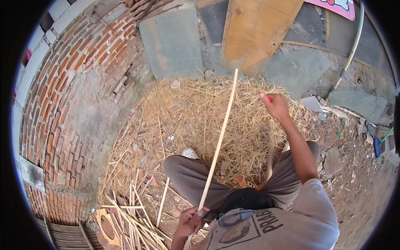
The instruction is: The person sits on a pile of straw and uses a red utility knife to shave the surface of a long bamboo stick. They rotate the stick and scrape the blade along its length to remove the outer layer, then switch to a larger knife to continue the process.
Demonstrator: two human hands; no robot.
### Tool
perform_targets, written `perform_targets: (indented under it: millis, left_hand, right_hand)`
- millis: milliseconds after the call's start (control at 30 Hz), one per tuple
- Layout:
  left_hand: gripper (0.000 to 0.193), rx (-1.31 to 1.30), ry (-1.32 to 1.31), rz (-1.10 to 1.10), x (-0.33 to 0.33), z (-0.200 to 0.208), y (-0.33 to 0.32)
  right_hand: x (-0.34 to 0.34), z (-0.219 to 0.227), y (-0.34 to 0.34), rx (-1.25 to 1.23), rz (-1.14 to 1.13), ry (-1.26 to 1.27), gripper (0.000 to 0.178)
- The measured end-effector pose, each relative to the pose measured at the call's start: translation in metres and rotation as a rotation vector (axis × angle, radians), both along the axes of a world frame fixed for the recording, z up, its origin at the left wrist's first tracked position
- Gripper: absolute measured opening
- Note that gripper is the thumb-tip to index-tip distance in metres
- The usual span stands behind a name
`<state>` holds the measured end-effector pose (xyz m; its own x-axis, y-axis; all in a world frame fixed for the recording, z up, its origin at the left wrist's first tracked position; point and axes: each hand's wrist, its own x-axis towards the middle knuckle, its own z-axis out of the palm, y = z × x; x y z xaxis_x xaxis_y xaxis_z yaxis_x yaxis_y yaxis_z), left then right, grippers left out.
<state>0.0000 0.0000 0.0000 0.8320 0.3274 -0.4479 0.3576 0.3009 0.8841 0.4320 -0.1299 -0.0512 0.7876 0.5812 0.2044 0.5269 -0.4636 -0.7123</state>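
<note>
In my left hand (192, 221), low in front of my shirt, is the lower end of a long pale stick (220, 139), perhaps split bamboo. It slants up and slightly right, its upper end over a heap of straw-like shavings (196, 108). My right hand (276, 106) is out to the right with the arm extended, apart from the stick. Its fingers are closed around a small red object (269, 99), mostly hidden, whose kind I cannot make out. My bent legs (191, 173) are spread on either side of the stick.
Cut pale sticks (135, 221) lie piled at the lower left beside a yellowish frame-like piece (107, 227). A worn brick wall (62, 125) rises on the left. Grey and tan boards (254, 29) stand at the back. Rubble (354, 166) and a pale hose (354, 46) are on the right.
</note>
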Motion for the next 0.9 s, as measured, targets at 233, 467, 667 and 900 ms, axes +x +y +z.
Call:
perform_targets:
  millis: [233, 467, 667, 900]
  left_hand:
    - [0.03, 0.111, -0.093, 0.044, 0.067, 0.0, -0.006]
    - [0.028, -0.057, -0.116, -0.009, 0.073, 0.002, -0.026]
    - [0.027, 0.026, -0.074, -0.006, 0.073, 0.009, -0.025]
    - [0.025, -0.003, -0.086, -0.018, 0.062, 0.01, -0.034]
  right_hand:
    - [-0.1, -0.008, 0.038, 0.158, 0.37, -0.486, 0.067]
    - [-0.077, -0.008, 0.029, 0.091, 0.204, -0.351, 0.066]
    - [-0.094, -0.02, 0.036, 0.125, 0.274, -0.375, 0.066]
    - [-0.058, -0.021, 0.031, 0.043, 0.117, -0.284, 0.072]
